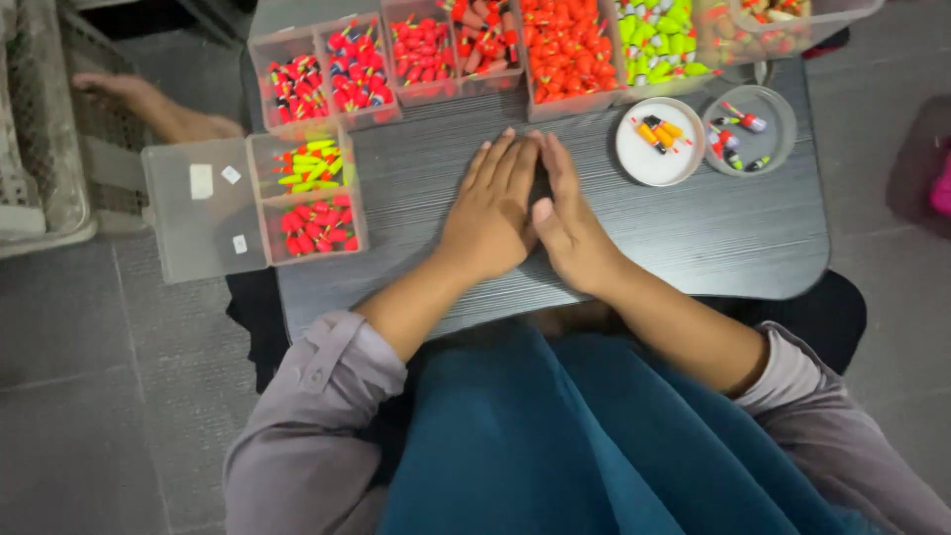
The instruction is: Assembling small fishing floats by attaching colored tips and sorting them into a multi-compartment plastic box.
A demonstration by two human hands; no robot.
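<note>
Left hand point(492, 210) and right hand point(567, 220) were laid flat on the dark surface point(733, 238), fingers extended, nothing held. Sorted floats were noted in the compartment trays point(307, 188); few remained in two round dishes point(659, 159).

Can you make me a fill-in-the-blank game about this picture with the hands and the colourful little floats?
1. The left hand and the right hand lie ____ on the grey table, sides touching.
2. The white round dish sits to the ____ of the clear round dish.
3. The floats in the tray nearest the white dish are mostly ____ in colour.
4. Both hands hold ____.

Missing words: flat; left; yellow-green; nothing
</note>
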